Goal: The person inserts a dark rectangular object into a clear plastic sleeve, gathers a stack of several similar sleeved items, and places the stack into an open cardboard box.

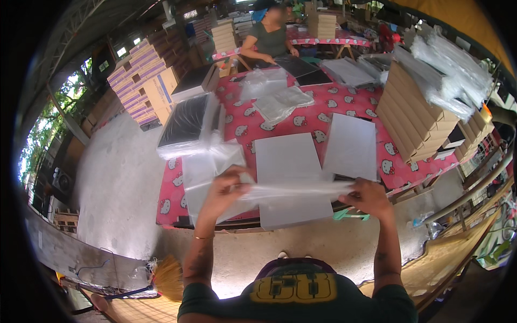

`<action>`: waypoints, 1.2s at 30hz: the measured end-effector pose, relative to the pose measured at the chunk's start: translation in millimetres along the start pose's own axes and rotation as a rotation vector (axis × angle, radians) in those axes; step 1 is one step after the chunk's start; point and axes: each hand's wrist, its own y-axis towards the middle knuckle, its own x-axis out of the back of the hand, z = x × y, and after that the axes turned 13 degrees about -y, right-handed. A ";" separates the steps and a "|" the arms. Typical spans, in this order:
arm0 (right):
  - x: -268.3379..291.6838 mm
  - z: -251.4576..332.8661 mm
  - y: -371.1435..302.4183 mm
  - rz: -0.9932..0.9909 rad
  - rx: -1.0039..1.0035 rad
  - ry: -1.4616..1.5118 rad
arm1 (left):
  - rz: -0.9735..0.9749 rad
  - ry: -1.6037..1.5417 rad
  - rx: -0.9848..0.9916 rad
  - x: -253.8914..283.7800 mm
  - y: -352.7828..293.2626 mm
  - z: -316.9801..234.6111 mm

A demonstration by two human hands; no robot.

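Note:
A clear plastic bag (pixel 301 190) is stretched sideways between my two hands, above the near edge of the table. My left hand (pixel 229 189) pinches its left end, with the fingers slightly blurred. At the other end, my right hand (pixel 369 197) grips the plastic between thumb and fingers. Under the bag lies a flat white panel (pixel 285 153), its near end reaching past the table edge. Another white panel (pixel 351 142) rests at an angle to the right, over something dark. Beside my left hand, a pile of clear plastic sleeves (pixel 202 175) covers the table's left corner.
Plastic-wrapped black panels (pixel 186 121) are stacked on the left of the pink patterned table (pixel 245 121). Folded cardboard boxes (pixel 412 116) stand at right, topped by plastic-wrapped bundles (pixel 452 67). Across the table a person (pixel 272 37) handles a black panel (pixel 296 65). A broom (pixel 168 279) lies lower left.

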 end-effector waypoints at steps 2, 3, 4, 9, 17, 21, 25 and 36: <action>-38.5 -30.4 8.1 -0.049 0.473 0.360 | 0.011 -0.880 0.296 -8.1 -4.4 -19.2; -47.9 -25.9 10.2 -0.069 0.561 0.684 | -0.020 -1.158 0.442 -15.8 -3.9 -36.7; -54.0 -16.2 11.9 -0.082 0.652 1.008 | 0.159 -0.715 0.500 -29.2 -1.6 -47.5; -58.2 -15.5 3.1 0.357 0.412 1.529 | 0.588 -0.202 -0.013 -38.2 -5.6 -26.3; -91.6 -18.3 5.2 0.215 0.652 2.071 | 0.193 -0.430 1.012 -57.5 -39.7 -14.6; -105.3 -34.6 9.2 0.491 0.458 1.762 | 0.300 -1.141 0.409 -41.0 -57.1 5.8; -110.8 -35.5 5.0 0.588 0.294 1.734 | 0.211 -1.350 0.690 -12.7 -41.3 -8.4; -158.6 -62.1 -8.6 0.511 0.111 1.518 | -0.361 -0.931 0.851 -50.5 -117.7 49.4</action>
